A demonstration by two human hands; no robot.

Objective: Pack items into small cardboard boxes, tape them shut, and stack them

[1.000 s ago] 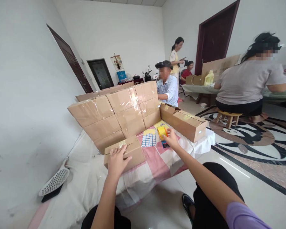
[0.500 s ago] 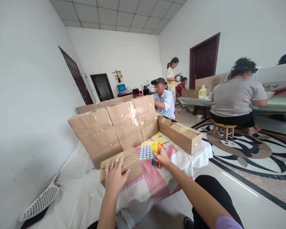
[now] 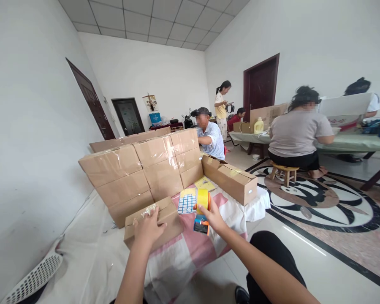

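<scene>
My left hand (image 3: 146, 228) lies on top of a small cardboard box (image 3: 169, 219), fingers spread near a crumpled strip of clear tape. To its right, my right hand (image 3: 213, 217) is closed around a tape dispenser (image 3: 202, 207) with a yellow roll and an orange and blue frame. The dispenser is raised just above the checked cloth, apart from the box. A sheet of blue-edged labels (image 3: 186, 204) lies flat behind the dispenser, and a yellow printed packet (image 3: 205, 183) rests farther back.
A wall of stacked, taped boxes (image 3: 136, 169) stands behind the small box. A long carton (image 3: 231, 177) lies along the table's right side. One person (image 3: 213, 137) sits behind the stack; another (image 3: 296, 126) sits on a wooden stool (image 3: 285, 170) at right. A white perforated piece (image 3: 34, 276) lies at lower left.
The tape dispenser in my right hand has turned, its body now showing more below the roll. My left hand stays on the box. The camera view has swung slightly right.
</scene>
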